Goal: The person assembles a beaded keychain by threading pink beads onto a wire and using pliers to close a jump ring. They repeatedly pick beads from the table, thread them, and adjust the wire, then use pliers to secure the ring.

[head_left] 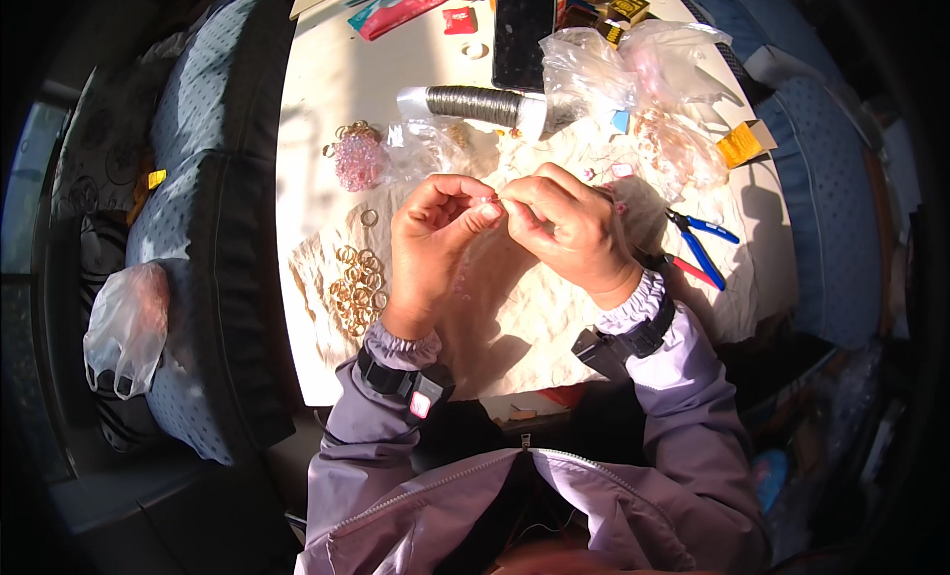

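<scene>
My left hand (431, 246) and my right hand (572, 227) meet over the middle of the table, fingertips nearly touching. Each pinches thumb against forefinger. A tiny reddish-pink bit shows at the left fingertips, but it is too small to name. Whatever the right fingers grip is hidden. Left of my left wrist lies a heap of gold-coloured rings (358, 293), with a single ring (369, 218) above it. Beyond my left hand sits a pile of pink beads (358, 161). Blue-handled pliers (705, 243) rest right of my right hand, beside a red-handled tool (694, 269).
A spool of dark wire (475, 104) lies beyond my hands, below a black phone (524, 36). Clear plastic bags (643, 70) and an orange-yellow box (744, 143) occupy the far right. Crumpled cream cloth (495, 342) covers the near tabletop. Blue patterned seats (203, 229) flank the table.
</scene>
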`<state>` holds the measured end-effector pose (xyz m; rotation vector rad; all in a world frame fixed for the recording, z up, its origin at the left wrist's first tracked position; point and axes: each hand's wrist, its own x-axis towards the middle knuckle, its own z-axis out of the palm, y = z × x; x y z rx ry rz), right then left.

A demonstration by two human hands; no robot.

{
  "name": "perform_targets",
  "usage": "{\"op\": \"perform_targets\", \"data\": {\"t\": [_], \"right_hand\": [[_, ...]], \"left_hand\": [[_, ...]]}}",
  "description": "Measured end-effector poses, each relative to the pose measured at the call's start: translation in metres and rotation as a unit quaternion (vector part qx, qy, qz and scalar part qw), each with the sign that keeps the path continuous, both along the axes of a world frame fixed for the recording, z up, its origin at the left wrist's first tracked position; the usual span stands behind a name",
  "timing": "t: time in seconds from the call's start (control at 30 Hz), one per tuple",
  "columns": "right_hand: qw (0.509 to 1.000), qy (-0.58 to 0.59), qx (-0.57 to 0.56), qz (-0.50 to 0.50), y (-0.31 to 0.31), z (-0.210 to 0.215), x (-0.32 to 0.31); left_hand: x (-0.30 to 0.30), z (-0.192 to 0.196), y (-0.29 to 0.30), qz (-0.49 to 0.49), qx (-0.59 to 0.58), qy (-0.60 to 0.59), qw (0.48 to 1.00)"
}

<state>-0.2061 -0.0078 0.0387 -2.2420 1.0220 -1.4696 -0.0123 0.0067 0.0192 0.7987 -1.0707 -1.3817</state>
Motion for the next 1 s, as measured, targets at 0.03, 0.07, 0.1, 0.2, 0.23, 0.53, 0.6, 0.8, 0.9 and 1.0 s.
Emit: {"op": "perform_targets", "data": {"t": [0.03,0.07,0.1,0.2,0.23,0.53,0.6,0.8,0.9,1.0], "right_hand": [[1.000,0.006,-0.002,-0.003,-0.0001,-0.0002,0.0000],[1.000,0.013,-0.008,-0.009,-0.0001,-0.0003,0.0000],[1.000,0.020,-0.011,-0.014,0.0000,-0.0003,0.0001],[0.998,0.048,-0.027,-0.022,0.0004,0.0002,-0.0005],[0.997,0.061,-0.034,-0.026,0.0006,0.0006,-0.0007],[1.000,0.001,0.024,0.002,0.0012,-0.0003,0.0019],[0.999,-0.015,0.042,0.011,0.0019,0.0000,0.0025],[0.997,-0.048,0.064,0.019,0.0043,0.0028,0.0028],[0.997,-0.041,0.071,0.012,0.0065,0.0040,0.0026],[0.997,-0.037,0.067,0.006,0.0070,0.0041,0.0031]], "left_hand": [[0.0001,0.0002,0.0002,0.001,-0.001,-0.003,1.000],[0.0000,0.0003,0.0003,0.003,-0.006,0.000,1.000],[-0.0001,0.0003,0.0006,0.005,-0.004,-0.010,1.000],[-0.0006,0.0001,0.0009,0.010,-0.013,-0.023,1.000],[-0.0006,0.0001,0.0008,0.011,-0.017,-0.024,1.000],[-0.0015,-0.0003,0.0023,0.022,-0.014,0.000,1.000],[-0.0011,-0.0003,0.0018,0.017,0.001,0.026,1.000],[-0.0030,-0.0010,0.0025,-0.006,0.022,0.058,0.998],[-0.0043,-0.0005,0.0024,-0.011,0.019,0.089,0.996],[-0.0049,0.0003,0.0027,-0.011,0.026,0.087,0.996]]}}
